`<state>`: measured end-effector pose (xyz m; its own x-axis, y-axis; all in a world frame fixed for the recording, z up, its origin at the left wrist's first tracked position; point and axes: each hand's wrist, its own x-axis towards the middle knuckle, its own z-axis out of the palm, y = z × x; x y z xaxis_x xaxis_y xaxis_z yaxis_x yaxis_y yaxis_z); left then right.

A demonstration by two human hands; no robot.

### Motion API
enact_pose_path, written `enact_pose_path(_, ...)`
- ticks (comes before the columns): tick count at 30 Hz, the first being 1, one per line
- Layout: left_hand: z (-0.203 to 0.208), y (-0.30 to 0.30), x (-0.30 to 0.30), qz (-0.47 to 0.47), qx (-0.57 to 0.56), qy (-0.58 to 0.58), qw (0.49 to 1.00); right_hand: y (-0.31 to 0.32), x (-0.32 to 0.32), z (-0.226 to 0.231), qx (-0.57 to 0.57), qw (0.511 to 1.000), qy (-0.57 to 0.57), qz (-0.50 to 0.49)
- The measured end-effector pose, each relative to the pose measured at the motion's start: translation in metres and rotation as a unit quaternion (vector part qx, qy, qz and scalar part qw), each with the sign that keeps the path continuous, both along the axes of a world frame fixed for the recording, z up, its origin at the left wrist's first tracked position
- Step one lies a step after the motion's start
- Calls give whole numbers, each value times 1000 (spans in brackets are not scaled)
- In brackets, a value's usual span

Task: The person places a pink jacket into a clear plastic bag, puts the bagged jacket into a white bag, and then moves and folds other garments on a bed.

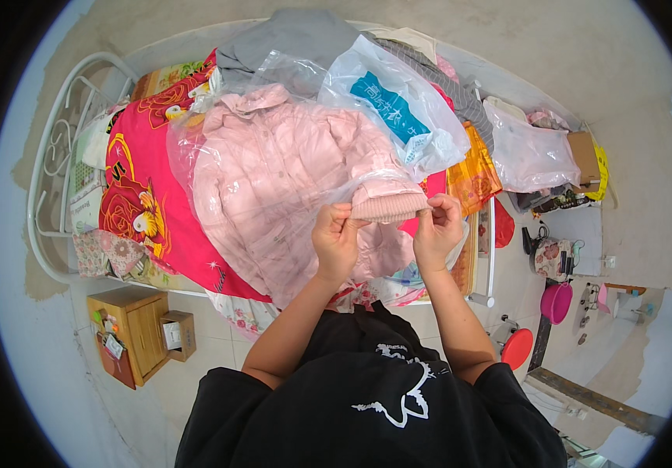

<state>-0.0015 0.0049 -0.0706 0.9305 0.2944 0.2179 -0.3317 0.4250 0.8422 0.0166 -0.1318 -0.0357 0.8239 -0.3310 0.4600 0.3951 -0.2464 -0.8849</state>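
Across the bed, spread over a red floral blanket [203, 253], lies the pale pink puffer jacket [274, 175], and both hands are on its ribbed cuff [389, 207]! Left hand [336, 238] has one end pinched between thumb and fingers; right hand [440, 232] matches it at the other end, a neat two-sided hold with the ribbing drawn out flat between them. Clear plastic film [182, 152] shows along the jacket's left side and shines over parts of the front; how far it wraps around, I cannot tell. Just beyond the cuff sits a white plastic bag [439, 129] with a blue printed patch, and grey fabric [289, 39] is heaped behind.

Now, handling: this looks a light one, soft and puffy, likely to squash under the fingers and sag wherever nothing supports it. That ribbing should be stretchy, and it's the surest place to take hold, a pinch at each end, just as we see. The film is the tricky customer: thin, probably slippery, and apt to tear if tugged. Grip the knit or the padded cloth, rather than the plastic!
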Motion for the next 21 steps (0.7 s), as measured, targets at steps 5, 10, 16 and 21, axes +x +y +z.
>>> enact_pose_path(5,5,2,3,-6,-30,-3,1000,1,0,3,-4,1000,-3,2)
enact_pose_path(10,9,13,9,-75,0,26,997,1,3,9,-8,1000,22,21)
enact_pose_path(16,19,12,22,-145,57,79,985,-3,7,14,-126,990,11,58)
enact_pose_path(21,5,-1,22,-112,146,96,978,19,-6,45,-305,952,11,33)
